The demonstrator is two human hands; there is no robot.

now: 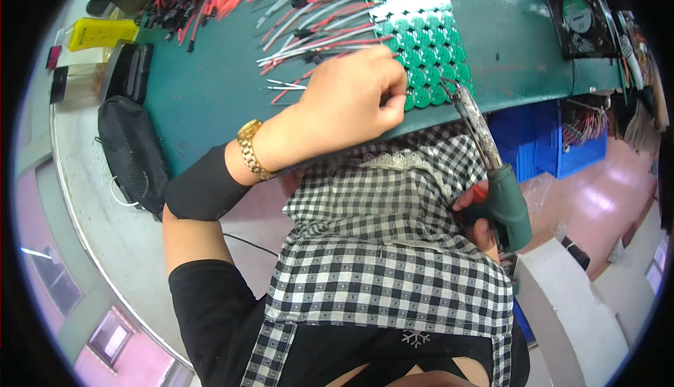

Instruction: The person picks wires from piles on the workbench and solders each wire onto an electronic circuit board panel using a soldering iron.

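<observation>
Two grips: right hand [483, 235] round soldering iron [510, 208]; left hand [354, 92], contents unclear, at boards [426, 39].

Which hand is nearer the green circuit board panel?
Left. The left hand is at the panel's near-left corner; the right hand is farther off, down-right of it, holding the soldering iron.

Black-and-white checked apron [393, 275] here, lace trim [394, 162] across it; just beyond its edge, silver snowflake [415, 338] on black top [337, 348]; left of the apron, black forearm band [203, 185], gold watch [250, 152]!
</observation>
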